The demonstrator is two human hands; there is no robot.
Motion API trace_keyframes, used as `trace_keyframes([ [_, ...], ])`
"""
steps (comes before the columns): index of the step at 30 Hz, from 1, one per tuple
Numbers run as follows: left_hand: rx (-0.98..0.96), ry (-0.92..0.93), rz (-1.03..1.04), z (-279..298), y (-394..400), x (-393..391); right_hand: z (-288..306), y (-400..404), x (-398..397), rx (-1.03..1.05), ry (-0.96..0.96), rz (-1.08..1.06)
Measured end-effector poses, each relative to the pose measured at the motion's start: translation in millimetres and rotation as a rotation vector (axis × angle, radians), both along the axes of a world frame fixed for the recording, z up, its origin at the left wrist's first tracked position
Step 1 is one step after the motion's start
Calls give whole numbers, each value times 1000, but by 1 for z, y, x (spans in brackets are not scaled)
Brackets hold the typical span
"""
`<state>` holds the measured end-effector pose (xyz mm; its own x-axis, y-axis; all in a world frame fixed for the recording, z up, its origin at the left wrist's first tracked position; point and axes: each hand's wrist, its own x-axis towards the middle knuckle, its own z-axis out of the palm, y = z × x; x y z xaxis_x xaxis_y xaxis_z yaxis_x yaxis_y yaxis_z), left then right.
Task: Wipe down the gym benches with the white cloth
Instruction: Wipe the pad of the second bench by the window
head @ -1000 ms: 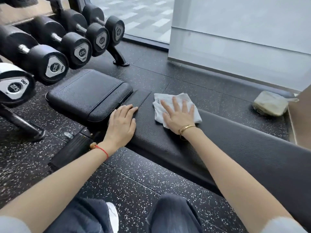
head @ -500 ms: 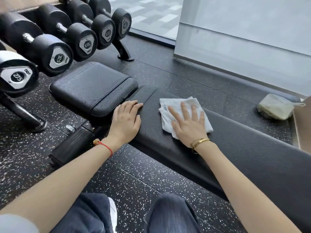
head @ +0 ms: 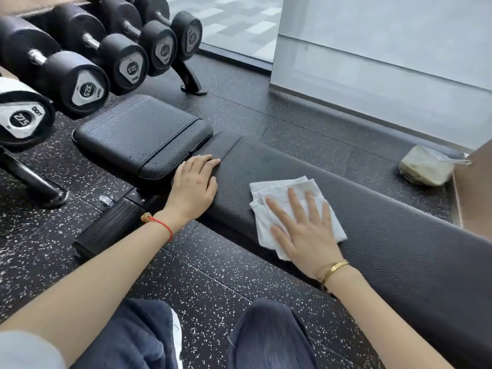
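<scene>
A black padded gym bench (head: 386,235) runs from the middle of the view to the right, with a separate seat pad (head: 138,134) at its left end. The folded white cloth (head: 277,193) lies flat on the long pad. My right hand (head: 303,230) presses on the cloth with straight, spread fingers. My left hand (head: 193,187) rests flat on the left end of the long pad, next to the seat pad, fingers together and holding nothing.
A rack of black dumbbells (head: 87,75) stands close behind the seat pad at the left. A pale green pouch (head: 426,166) lies on the speckled rubber floor (head: 213,275) beyond the bench, by a brown panel (head: 476,193). My knees are below.
My right hand has slid the cloth to the right along the long pad, away from my left hand. The left hand has stayed at the pad's left end.
</scene>
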<state>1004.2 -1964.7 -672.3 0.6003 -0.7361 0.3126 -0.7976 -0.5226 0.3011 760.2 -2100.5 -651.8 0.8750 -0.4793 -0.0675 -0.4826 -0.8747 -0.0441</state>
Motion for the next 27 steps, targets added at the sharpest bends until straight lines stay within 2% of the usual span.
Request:
trace_keyframes([
  [6, 4, 7, -6, -2, -1, 2, 8, -9, 80, 60, 19, -71],
  [11, 5, 12, -19, -2, 0, 3, -1, 7, 31, 43, -45, 74],
  [14, 26, 28, -18, -1, 0, 2, 0, -4, 22, 61, -18, 79],
  [20, 10, 3, -3, 7, 9, 0, 9, -50, 110, 111, -8, -64],
  [24, -67, -32, 48, 13, 21, 9, 10, -33, 169, 110, -12, 40],
  [27, -102, -42, 111, 15, 25, 17, 6, -11, 161, 96, -34, 180],
])
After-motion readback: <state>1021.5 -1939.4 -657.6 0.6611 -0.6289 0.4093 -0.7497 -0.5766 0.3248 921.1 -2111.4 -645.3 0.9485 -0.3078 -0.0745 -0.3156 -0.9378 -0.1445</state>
